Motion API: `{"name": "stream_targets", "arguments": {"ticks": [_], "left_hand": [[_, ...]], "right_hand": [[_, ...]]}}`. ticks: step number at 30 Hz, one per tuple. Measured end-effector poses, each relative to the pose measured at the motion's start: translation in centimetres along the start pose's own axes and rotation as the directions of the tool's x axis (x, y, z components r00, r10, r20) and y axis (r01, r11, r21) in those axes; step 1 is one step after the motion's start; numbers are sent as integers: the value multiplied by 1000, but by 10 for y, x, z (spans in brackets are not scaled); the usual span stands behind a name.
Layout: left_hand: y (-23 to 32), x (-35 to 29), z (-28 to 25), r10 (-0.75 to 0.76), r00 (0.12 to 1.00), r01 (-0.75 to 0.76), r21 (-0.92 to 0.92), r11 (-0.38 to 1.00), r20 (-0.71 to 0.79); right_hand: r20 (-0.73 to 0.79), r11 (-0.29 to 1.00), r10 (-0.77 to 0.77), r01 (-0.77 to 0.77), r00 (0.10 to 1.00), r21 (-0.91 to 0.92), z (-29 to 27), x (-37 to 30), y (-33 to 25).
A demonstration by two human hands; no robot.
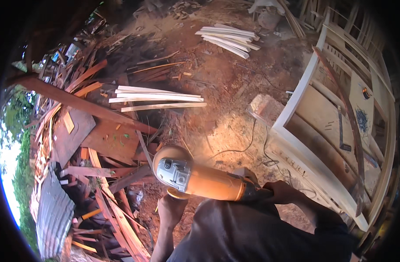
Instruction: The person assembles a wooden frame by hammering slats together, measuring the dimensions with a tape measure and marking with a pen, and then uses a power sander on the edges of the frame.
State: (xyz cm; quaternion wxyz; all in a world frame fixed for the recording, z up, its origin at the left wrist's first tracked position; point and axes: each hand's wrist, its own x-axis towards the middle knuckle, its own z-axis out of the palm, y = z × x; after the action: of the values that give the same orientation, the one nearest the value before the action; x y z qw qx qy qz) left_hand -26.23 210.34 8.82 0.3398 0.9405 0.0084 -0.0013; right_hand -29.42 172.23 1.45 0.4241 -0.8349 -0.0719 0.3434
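Observation:
An orange angle grinder [215, 182] with a grey gear head and a round disc [169, 153] lies across the front of my body, its head to the left. My right hand [280, 192] is wrapped round the dark rear handle. Just below the gear head, my left hand [171, 212] is closed at the grinder's side handle, against a round yellow-orange collar [178, 193]. The fingers of both hands are partly hidden. A dark cable [269, 160] lies on the ground beyond the right hand.
To the right stands a large pale wooden frame [291, 107], with a dark square [344, 139] and nails in it. Pale wood strips [160, 97] lie ahead, another bundle [230, 38] farther off. Scrap boards [110, 139] and corrugated sheet [53, 214] crowd the left. A block [265, 107] sits by the frame.

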Motion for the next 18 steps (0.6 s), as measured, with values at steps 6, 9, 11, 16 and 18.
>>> {"name": "stream_targets", "arguments": {"ticks": [6, 9, 11, 16, 18], "left_hand": [[-24, 194, -7, 104, 973, -132, 130, 983, 206], [-30, 298, 7, 114, 951, -156, 129, 979, 287], [-27, 375, 21, 215, 921, -276, 156, 949, 324], [31, 610, 76, -4, 768, -359, 436, 825, 640], [73, 700, 109, 310, 724, -611, 366, 702, 616]], "right_hand": [[-177, 994, 104, -97, 979, 49, -4, 114, -9], [-170, 981, 185, -172, 968, 85, -35, 182, -17], [-315, 940, 185, -75, 931, 332, -55, 224, -22], [-418, 934, 163, -3, 893, 357, -149, 336, -40], [-402, 823, 377, -103, 835, 558, -202, 375, -61]]}}
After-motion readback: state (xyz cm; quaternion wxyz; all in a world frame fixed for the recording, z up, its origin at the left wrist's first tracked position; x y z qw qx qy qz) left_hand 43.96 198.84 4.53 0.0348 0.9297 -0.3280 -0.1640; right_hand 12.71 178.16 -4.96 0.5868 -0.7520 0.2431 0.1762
